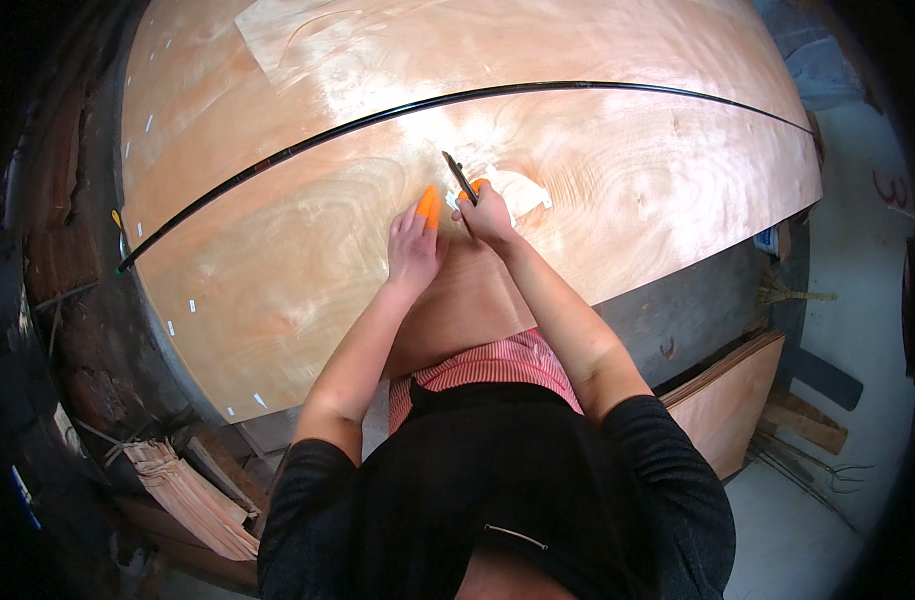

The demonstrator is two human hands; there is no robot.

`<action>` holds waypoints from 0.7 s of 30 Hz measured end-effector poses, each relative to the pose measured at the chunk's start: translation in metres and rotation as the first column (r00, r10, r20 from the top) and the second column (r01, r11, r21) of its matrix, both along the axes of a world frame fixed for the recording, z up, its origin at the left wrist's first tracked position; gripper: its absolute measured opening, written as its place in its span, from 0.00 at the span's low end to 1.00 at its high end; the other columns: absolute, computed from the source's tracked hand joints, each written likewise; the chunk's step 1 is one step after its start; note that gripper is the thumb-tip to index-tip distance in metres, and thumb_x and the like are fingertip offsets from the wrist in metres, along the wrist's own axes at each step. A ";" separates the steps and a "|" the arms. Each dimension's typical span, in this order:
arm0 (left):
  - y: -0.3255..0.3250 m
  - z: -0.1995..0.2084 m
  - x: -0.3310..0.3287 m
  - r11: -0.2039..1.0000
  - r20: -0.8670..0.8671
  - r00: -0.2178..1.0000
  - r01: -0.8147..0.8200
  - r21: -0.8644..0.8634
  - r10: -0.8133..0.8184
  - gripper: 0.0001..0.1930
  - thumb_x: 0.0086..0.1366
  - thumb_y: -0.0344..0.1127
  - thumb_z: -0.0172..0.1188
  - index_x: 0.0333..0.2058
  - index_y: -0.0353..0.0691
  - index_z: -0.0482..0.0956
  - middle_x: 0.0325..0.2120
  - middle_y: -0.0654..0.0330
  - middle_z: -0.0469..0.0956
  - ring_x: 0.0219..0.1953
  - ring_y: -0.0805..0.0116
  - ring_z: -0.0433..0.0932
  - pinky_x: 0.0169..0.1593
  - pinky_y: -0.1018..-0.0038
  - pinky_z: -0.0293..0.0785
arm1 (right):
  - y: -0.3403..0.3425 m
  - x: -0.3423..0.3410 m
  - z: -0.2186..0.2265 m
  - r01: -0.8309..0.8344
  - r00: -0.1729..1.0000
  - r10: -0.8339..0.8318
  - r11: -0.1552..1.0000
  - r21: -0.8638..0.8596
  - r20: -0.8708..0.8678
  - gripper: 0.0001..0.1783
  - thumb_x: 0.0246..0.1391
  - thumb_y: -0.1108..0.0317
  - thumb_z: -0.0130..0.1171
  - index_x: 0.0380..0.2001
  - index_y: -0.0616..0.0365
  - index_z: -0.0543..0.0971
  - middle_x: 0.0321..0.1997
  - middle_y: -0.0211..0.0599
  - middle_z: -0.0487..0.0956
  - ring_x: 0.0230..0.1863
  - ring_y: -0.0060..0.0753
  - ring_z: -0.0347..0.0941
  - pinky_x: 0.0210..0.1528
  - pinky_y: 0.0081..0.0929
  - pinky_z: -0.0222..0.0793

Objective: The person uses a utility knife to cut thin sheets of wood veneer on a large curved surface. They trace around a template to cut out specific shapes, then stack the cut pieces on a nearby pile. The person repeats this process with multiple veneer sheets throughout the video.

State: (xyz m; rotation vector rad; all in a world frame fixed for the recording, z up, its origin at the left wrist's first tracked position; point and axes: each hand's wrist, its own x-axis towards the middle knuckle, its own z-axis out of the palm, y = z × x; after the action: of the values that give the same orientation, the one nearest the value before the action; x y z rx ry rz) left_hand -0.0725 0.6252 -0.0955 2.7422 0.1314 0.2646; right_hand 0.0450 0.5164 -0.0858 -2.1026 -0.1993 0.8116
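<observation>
The right hand [490, 217] grips a dark slim tool [459, 173] beside a pale patch [524, 192] on the wood sheet [308, 240], between its near edge and the black rod [368, 121]. The left hand [415, 250] is open, palm down; ideally it steadies the sheet, fingers clear of the tool's tip.

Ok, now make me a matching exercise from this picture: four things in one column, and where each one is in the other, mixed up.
Things:
1. Long black rod
2. Slim dark tool
3. Orange finger covers
4. Pale wood strips

Places:
A. Worn on the left hand
B. Piled low at the picture's left
C. Held in the right hand
D. Lying across the large wood sheet

Pairs: 1-D, 2-C, 3-A, 4-B.
</observation>
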 end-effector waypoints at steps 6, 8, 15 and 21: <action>-0.006 0.006 0.013 0.998 -0.061 0.996 0.070 0.004 -0.070 0.27 0.49 0.37 0.57 0.49 0.34 0.64 0.53 0.57 0.58 0.58 0.62 0.53 0.58 0.54 0.46 | 0.003 0.005 -0.011 -0.095 0.981 0.122 0.979 -0.180 0.150 0.12 0.46 0.65 0.50 0.30 0.62 0.66 0.19 0.37 0.76 0.20 0.33 0.73 0.25 0.28 0.67; -0.006 0.005 0.012 0.997 -0.070 0.995 0.075 0.015 -0.074 0.28 0.48 0.37 0.58 0.49 0.34 0.64 0.52 0.57 0.59 0.59 0.63 0.52 0.58 0.54 0.45 | 0.004 0.005 -0.010 -0.125 0.971 0.172 0.957 -0.263 0.164 0.13 0.46 0.63 0.50 0.30 0.62 0.66 0.18 0.36 0.76 0.20 0.34 0.73 0.25 0.30 0.67; -0.002 0.005 0.012 0.987 -0.100 0.992 0.086 0.137 -0.073 0.28 0.48 0.38 0.58 0.48 0.34 0.64 0.51 0.55 0.60 0.59 0.64 0.51 0.58 0.54 0.46 | -0.010 -0.004 0.003 -0.135 0.885 0.319 0.873 -0.470 0.339 0.20 0.41 0.51 0.56 0.25 0.58 0.70 0.19 0.40 0.75 0.24 0.41 0.73 0.27 0.33 0.67; 0.003 0.003 0.009 0.987 -0.161 0.981 0.123 0.108 -0.105 0.33 0.49 0.49 0.57 0.53 0.41 0.61 0.54 0.55 0.57 0.59 0.63 0.50 0.57 0.53 0.46 | -0.039 -0.007 0.013 -0.159 0.848 0.378 0.850 -0.501 0.372 0.20 0.40 0.50 0.57 0.25 0.57 0.71 0.21 0.43 0.75 0.25 0.43 0.72 0.29 0.34 0.67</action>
State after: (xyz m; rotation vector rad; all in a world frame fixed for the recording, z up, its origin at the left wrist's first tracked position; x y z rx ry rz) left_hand -0.0631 0.6284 -0.0922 2.8729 -0.0005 0.0282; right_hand 0.0379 0.4776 -0.0725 -2.7456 -0.6374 0.5353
